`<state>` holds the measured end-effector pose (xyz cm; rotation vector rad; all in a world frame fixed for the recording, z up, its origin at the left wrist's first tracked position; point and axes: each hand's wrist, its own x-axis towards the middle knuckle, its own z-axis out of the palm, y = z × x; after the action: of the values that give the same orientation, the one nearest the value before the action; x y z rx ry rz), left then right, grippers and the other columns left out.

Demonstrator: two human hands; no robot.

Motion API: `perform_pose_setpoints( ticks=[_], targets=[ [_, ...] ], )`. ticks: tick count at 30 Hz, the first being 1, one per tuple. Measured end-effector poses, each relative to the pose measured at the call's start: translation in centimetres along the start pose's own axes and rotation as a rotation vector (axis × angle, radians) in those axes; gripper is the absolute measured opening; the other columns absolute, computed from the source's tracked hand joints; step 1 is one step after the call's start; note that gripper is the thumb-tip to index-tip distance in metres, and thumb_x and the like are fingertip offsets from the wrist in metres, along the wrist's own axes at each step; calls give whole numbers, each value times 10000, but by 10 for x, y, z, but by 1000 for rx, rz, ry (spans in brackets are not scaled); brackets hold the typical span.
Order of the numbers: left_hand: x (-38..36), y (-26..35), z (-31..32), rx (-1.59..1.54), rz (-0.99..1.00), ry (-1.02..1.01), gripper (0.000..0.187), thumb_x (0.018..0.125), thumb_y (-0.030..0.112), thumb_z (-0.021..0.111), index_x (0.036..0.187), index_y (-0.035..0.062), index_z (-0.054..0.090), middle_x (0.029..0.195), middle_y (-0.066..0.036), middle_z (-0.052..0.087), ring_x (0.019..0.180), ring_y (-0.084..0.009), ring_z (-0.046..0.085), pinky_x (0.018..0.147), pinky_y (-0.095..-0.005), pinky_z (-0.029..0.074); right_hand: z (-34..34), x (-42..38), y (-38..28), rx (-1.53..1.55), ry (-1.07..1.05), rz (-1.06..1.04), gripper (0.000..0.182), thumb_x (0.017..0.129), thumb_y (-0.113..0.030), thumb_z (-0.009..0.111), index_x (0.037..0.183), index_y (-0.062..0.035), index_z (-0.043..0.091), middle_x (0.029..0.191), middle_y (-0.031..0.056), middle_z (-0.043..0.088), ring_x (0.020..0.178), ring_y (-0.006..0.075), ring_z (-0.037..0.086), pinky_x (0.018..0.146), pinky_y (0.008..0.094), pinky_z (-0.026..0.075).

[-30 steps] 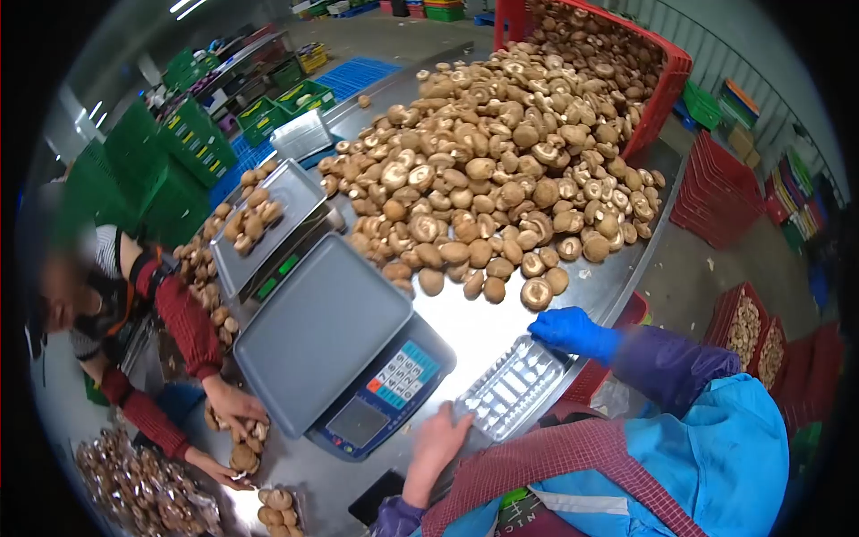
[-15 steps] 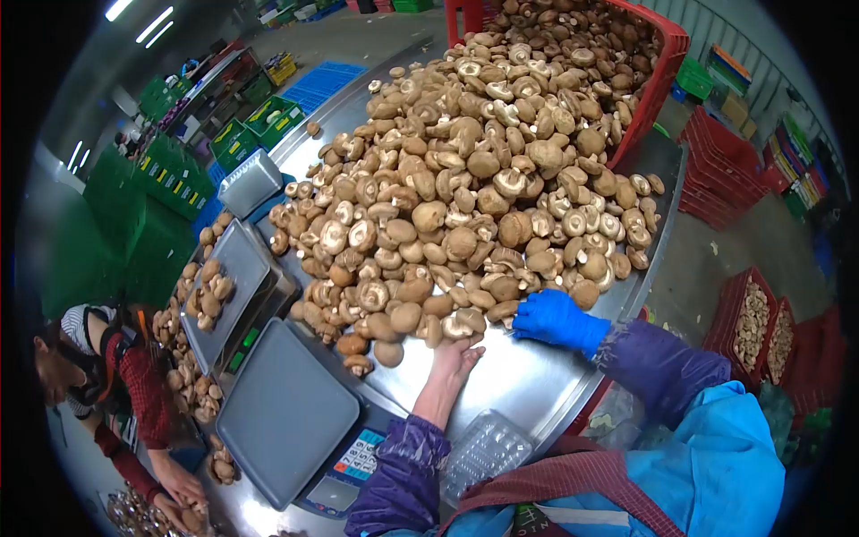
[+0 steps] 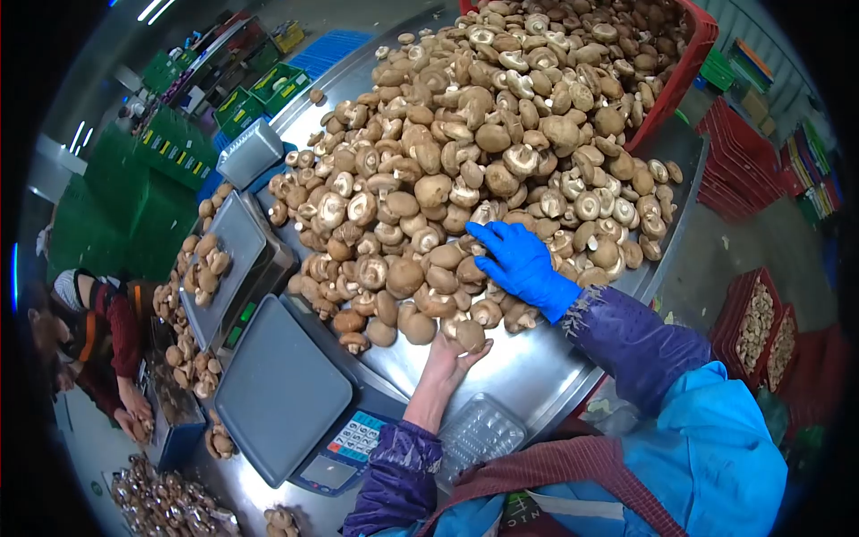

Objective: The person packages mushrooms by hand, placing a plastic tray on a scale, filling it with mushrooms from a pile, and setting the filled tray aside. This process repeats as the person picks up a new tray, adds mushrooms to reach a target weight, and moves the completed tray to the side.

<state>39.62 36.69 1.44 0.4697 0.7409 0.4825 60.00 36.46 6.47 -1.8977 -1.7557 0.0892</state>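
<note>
1. Your blue glove looks smooth and rubbery, with a soft sheen.
2. Your purple sleeve is crinkled, slightly shiny cloth, frayed at the cuff.
3. Before you, the mushrooms have mostly matt caps.
4. Your table is smooth, glossy metal.
5. Beside you, the tray is clear, ribbed, shiny plastic; the weighing plate looks smooth and matt.

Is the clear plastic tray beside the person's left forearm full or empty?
Empty: the clear plastic tray shows only bare, ridged plastic, with nothing inside.
</note>
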Motion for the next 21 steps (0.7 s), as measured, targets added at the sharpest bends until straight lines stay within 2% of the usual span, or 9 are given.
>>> perform_pose_setpoints(
  ticks=[2, 4, 5, 8, 10, 12, 16, 18, 21],
  targets=[
    [-16, -2, -7, -62, -59, 40, 444, 840, -96, 401, 1242, 50, 282, 1230, -137, 369, 1061, -286, 483, 817, -453, 513, 2, -2, 9, 131, 7, 20, 452, 804, -218, 577, 1224, -103, 454, 1006, 119, 530, 877, 243, 533, 770, 347, 442],
    [-32, -6, -15, -126, -118, 36, 458, 831, -103, 417, 1241, 49, 281, 1234, -146, 366, 1041, -298, 499, 826, -461, 509, 7, -2, 24, 841, 31, 335, 366, 837, -172, 554, 1184, -75, 491, 1026, 73, 547, 942, 165, 529, 817, 289, 428],
    [-40, -7, -14, -151, -100, 43, 470, 823, -116, 409, 1243, 46, 274, 1225, -154, 377, 1012, -316, 516, 829, -465, 508, 7, -4, 28, 966, 93, 326, 312, 854, -152, 540, 1147, -48, 520, 1055, 45, 551, 982, 118, 500, 848, 248, 404],
    [-59, -10, -20, -150, -97, 39, 607, 743, -198, 353, 1266, 91, 246, 1274, -208, 297, 1118, -413, 416, 887, -533, 447, -9, -11, 34, 905, 41, 288, 291, 854, -124, 540, 1120, -8, 532, 1053, 57, 568, 963, 118, 514, 852, 250, 407],
    [-71, -10, -23, -119, -52, 19, 611, 745, -191, 370, 1270, 92, 235, 1266, -206, 312, 1114, -411, 424, 894, -532, 441, -21, -24, 27, 938, 21, 295, 282, 856, -125, 538, 1111, -4, 539, 1045, 58, 573, 959, 119, 519, 850, 249, 408],
    [-85, -5, -20, -50, -104, 62, 609, 748, -187, 377, 1272, 90, 236, 1251, -198, 335, 1087, -404, 455, 868, -517, 467, -24, -36, 20, 962, 7, 303, 273, 858, -125, 537, 1101, -1, 546, 1038, 59, 578, 954, 120, 524, 849, 247, 409],
    [-117, -1, -6, -133, 49, 69, 470, 825, -80, 427, 1246, 34, 253, 1182, -186, 444, 916, -366, 574, 730, -410, 558, -22, -52, 12, 1068, 86, 457, 250, 854, -159, 543, 1054, -12, 572, 1005, 50, 591, 929, 133, 546, 797, 239, 434],
    [-130, 6, -9, -174, 93, 25, 472, 829, -67, 436, 1249, 39, 249, 1201, -177, 446, 907, -356, 581, 719, -398, 562, -22, -52, -3, 1740, 113, 772, 224, 844, -156, 550, 997, 3, 582, 956, 74, 588, 907, 164, 561, 816, 275, 444],
    [-157, 26, -12, -130, 175, 57, 453, 834, -50, 445, 1241, 32, 264, 1172, -165, 475, 887, -341, 592, 690, -363, 570, -18, -51, -25, 1963, 23, 765, 285, 819, -177, 581, 1037, 4, 547, 993, 109, 565, 924, 188, 555, 798, 317, 465]
  ],
)
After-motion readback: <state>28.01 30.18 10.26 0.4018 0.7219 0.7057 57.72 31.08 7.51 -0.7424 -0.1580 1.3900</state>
